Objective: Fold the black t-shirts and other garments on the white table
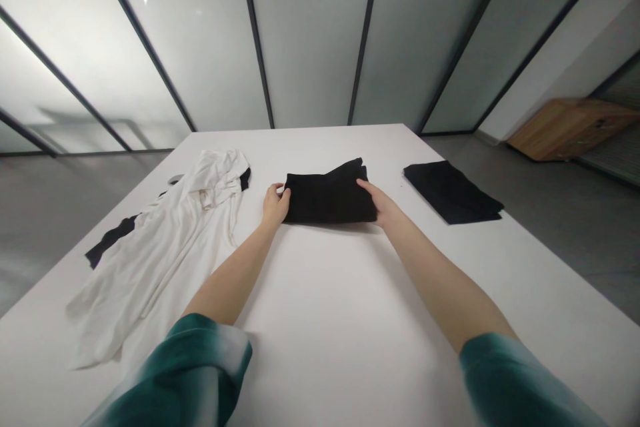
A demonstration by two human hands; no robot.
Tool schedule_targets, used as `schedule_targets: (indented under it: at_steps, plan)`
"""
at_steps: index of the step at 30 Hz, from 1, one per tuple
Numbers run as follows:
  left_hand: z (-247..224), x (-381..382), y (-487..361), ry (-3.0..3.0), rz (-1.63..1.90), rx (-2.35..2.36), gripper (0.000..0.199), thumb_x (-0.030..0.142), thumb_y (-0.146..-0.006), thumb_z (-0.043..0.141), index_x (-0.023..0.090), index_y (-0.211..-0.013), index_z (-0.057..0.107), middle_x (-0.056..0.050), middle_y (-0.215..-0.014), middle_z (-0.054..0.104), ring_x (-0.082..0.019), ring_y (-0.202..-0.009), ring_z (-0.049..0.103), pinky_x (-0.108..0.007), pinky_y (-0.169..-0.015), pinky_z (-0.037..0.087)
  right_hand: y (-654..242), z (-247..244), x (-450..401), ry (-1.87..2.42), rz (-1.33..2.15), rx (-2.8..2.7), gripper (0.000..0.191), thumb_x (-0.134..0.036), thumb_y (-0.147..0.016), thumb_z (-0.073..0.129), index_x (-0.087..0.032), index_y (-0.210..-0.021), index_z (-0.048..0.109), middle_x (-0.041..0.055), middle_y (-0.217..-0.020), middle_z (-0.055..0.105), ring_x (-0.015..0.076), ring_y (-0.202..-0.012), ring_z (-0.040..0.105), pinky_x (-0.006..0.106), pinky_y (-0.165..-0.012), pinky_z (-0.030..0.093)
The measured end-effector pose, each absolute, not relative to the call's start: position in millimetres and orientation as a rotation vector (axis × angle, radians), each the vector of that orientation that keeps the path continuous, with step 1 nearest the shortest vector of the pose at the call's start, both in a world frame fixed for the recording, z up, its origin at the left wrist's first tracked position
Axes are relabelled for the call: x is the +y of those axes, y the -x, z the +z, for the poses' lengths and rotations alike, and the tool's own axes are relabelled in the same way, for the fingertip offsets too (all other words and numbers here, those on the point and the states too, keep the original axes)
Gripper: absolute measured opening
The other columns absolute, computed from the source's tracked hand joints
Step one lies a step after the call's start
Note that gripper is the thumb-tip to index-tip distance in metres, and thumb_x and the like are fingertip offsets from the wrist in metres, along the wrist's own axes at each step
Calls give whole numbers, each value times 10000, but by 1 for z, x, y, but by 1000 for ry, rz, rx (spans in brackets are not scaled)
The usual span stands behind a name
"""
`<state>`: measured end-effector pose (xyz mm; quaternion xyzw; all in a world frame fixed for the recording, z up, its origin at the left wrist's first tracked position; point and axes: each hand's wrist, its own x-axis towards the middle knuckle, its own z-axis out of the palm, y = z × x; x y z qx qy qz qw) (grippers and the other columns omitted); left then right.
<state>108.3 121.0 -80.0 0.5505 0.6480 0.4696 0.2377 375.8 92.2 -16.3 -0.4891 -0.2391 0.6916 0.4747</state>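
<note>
A folded black garment (327, 200) is held between my two hands over the middle of the white table; its exact kind does not show. My left hand (276, 205) grips its left edge, with the thumb on the near face and the fingers mostly behind. On the other side, my right hand (376, 202) has hold of the right edge. The near lower edge looks slightly lifted, with a shadow under it. The top right part rises to a point above the rest.
A second folded black garment (450, 192) lies at the table's right. On the left, a crumpled white garment (165, 247) covers part of a dark cloth (114, 239). Frosted glass panels (310, 33) stand behind the white table (330, 347); a wooden cabinet (570, 127) is at far right.
</note>
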Motion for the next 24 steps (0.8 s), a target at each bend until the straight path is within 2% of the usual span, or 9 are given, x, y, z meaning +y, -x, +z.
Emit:
schedule_targets:
  at_steps: [5, 12, 16, 19, 24]
  plan:
    - [-78, 121, -109, -1522, 1281, 1808, 329, 358, -892, 574, 179, -1165, 614, -125, -1134, 696, -259, -1001, 678, -399, -928, 503, -369, -26, 96, 1226, 1617, -399, 110, -199, -870, 579, -179, -899, 683, 38, -666, 722, 204, -643, 694, 326, -707, 615]
    - [-79, 121, -111, -1583, 1265, 1804, 257, 348, -900, 568, 191, -1091, 637, -119, -1145, 671, -247, -1009, 665, -390, -948, 487, -375, -34, 99, 1225, 1466, -326, 172, -136, -864, 509, -209, -889, 663, -6, -594, 677, 200, -628, 698, 357, -733, 618]
    - [-80, 122, -110, -1598, 1269, 1798, 231, 347, -902, 564, 205, -1069, 638, -110, -1159, 666, -245, -1016, 657, -394, -951, 486, -376, -36, 98, 1174, 1562, -295, 166, -220, -888, 502, -181, -858, 661, 41, -622, 692, 234, -681, 716, 392, -768, 620]
    - [-81, 123, -110, -1616, 1265, 1793, 227, 343, -905, 557, 207, -1068, 637, -111, -1182, 660, -245, -1018, 655, -401, -964, 481, -375, -35, 97, 1094, 1590, -351, 196, -317, -915, 533, -189, -926, 681, 55, -700, 733, 245, -748, 731, 398, -803, 620]
    - [-82, 123, -112, -1627, 1256, 1801, 205, 340, -901, 559, 217, -1044, 639, -107, -1168, 663, -252, -1043, 651, -405, -983, 473, -374, -34, 93, 1081, 1654, -464, 215, -261, -882, 577, -191, -1043, 702, 51, -777, 769, 251, -801, 747, 400, -838, 619]
